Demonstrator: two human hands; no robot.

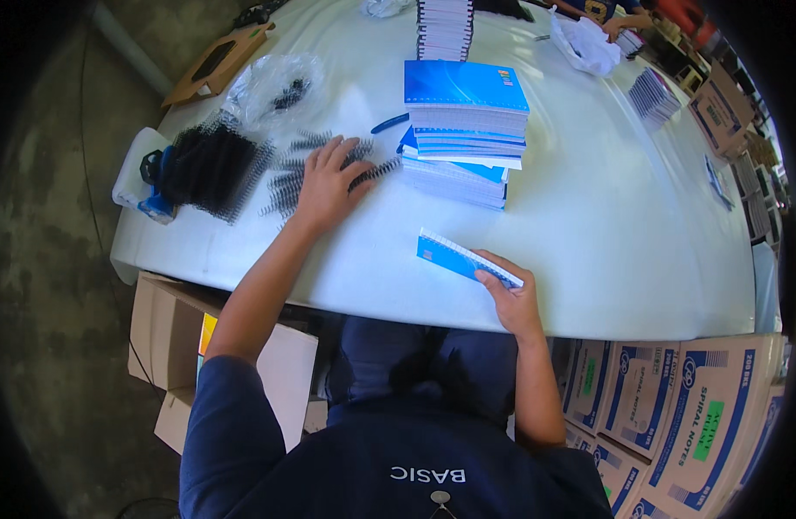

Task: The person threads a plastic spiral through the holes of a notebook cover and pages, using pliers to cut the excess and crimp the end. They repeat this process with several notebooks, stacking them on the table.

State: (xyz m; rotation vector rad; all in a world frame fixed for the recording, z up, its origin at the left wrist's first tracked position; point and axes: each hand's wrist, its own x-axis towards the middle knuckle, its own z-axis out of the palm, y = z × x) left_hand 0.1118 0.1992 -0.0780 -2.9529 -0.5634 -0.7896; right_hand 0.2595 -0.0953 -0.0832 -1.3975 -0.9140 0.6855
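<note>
My left hand (329, 183) rests over a loose pile of black spiral binding coils (285, 192), its fingers spread among them. One coil (381, 168) sticks out to the right beside the thumb and forefinger; whether they touch it is hard to tell. My right hand (512, 298) grips a small blue-covered notebook (454, 253), tilted above the table's near side, with its page edges upward. Beyond it stands a stack of blue notebooks (467, 112), its layers slightly offset. A blue pen-like tool (389, 124) lies left of that stack.
A dense bundle of black coils (209, 169) sits at the table's left, near a clear plastic bag (277, 91) and an open cardboard box (216, 65). Another notebook stack (444, 30) rises behind. Cartons (701, 424) stand below right. At the far right, a person's hand (619, 26) shows.
</note>
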